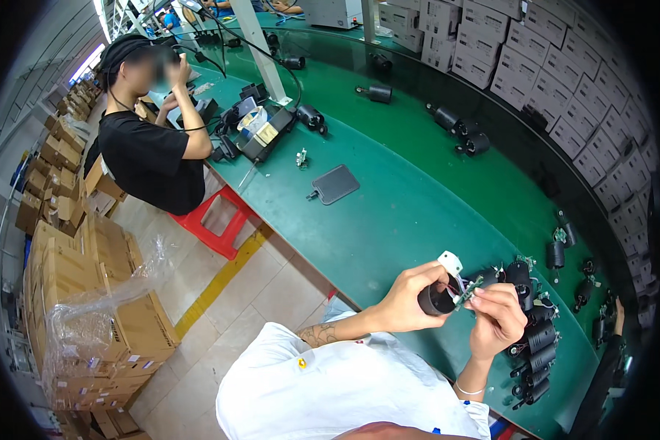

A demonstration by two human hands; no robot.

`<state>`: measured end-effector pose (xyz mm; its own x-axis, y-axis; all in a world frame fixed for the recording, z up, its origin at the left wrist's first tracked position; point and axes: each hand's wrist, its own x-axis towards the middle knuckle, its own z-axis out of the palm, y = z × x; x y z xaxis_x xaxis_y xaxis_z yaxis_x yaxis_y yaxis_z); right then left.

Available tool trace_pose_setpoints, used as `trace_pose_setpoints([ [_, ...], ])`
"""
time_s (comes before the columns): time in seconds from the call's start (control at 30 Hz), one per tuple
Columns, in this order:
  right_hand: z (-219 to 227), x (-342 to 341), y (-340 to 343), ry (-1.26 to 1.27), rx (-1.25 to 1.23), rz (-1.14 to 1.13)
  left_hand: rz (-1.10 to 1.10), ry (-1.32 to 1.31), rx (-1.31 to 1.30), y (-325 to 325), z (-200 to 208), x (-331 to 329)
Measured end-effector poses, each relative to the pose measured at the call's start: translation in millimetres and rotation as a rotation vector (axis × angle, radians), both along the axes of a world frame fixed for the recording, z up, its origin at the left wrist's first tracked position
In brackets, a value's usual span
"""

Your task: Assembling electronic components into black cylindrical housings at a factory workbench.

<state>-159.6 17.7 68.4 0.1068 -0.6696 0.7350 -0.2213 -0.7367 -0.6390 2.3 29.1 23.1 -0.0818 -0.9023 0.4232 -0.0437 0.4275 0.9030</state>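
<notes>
Over the near edge of the green bench, my left hand (403, 301) wraps round a black cylindrical housing (438, 301), its opening tilted up. A white piece (451, 262) sticks up just beyond the housing. My right hand (497, 317) pinches a small green circuit board (468, 292) at the mouth of the housing; thin wires show between the two. Whether the board touches the rim I cannot tell. Close beside my right hand, several black cylindrical units (541, 336) lie in a row, some with boards showing at their ends.
A green belt (411, 147) runs past the bench, carrying scattered black units (379, 93). A flat black plate (336, 184) and a small board (301, 158) lie farther up the bench. A co-worker (150, 139) sits at left on a red stool (216, 220). Brown cartons (143, 330) stand behind.
</notes>
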Motion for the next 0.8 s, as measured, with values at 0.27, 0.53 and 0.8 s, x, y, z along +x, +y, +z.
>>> trace_pose_setpoints([
  [0.27, 0.6, 9.4, -6.9, -0.029, 0.053, 0.088, 0.042, -0.034, -0.010, -1.6, -4.9, -0.2],
  [0.53, -5.3, 4.3, -8.4, 0.045, 0.068, 0.146, 0.034, -0.161, -0.229, -11.5, 4.7, 1.3],
  [0.8, 0.9, 3.2, -0.9, 0.134, 0.078, 0.211, 0.011, -0.133, -0.252, -10.4, 6.1, -2.0],
])
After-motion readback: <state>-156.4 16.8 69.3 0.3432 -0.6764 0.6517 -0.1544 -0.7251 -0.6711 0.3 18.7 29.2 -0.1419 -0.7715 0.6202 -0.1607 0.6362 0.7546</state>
